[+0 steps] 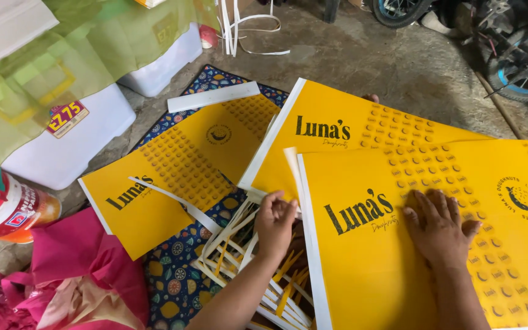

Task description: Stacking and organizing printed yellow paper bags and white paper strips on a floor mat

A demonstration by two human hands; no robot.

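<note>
A large yellow printed sheet (386,256) with black lettering and a dotted pattern lies in front of me, on top of a second yellow sheet (331,122). My right hand (438,229) presses flat on the top sheet, fingers spread. At the top sheet's left white edge, my left hand (275,223) curls its fingers around the border. A third yellow sheet (172,177) lies to the left on a patterned mat (175,281), with a white paper strip (172,198) across it.
Cut white and yellow paper strips (245,256) pile under my left arm. Pink cloth (74,275) and a tin can (7,208) lie at left, white boxes (74,140) under green mesh fabric (62,55) behind. Motorbike wheels (520,67) stand at the far right on the concrete floor.
</note>
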